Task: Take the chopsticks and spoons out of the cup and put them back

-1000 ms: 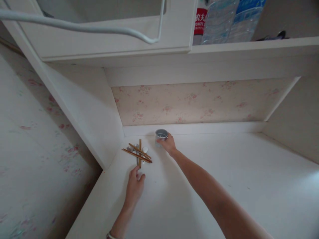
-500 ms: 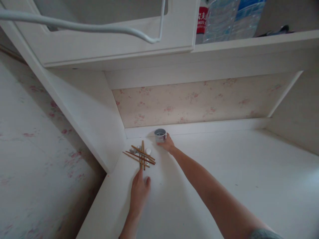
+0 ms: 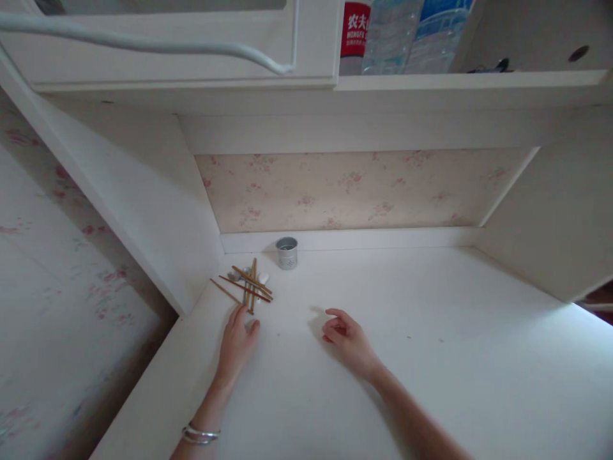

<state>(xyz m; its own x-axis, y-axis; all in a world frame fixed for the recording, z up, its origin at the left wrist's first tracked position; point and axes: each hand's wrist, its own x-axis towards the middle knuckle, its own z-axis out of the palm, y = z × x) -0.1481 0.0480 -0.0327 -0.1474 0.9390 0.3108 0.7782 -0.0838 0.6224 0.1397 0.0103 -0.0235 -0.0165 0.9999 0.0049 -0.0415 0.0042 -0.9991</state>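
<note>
Several wooden chopsticks (image 3: 245,289) lie crossed in a loose pile at the back left of the white tabletop, with spoons (image 3: 263,278) partly hidden beneath them. My left hand (image 3: 238,338) rests at the near end of the pile, its fingertips at the chopstick ends and its thumb spread away. It does not grip anything that I can see. Just right of the pile, a grey metal utensil holder (image 3: 287,255) with small holes stands upright against the back edge. My right hand (image 3: 348,338) is over the table, apart from everything, fingers loosely bent and holding nothing.
Overhead runs a white cabinet (image 3: 191,96) with a pale cable (image 3: 143,45) across its front. Plastic bottles (image 3: 393,38) stand on the shelf at upper right. A white side panel (image 3: 143,172) bounds the table at left, another panel (image 3: 555,204) at right.
My right hand has let go of the metal holder and drawn back toward me. The holder now stands by itself. My left hand stays by the chopsticks. The camera view has shifted.
</note>
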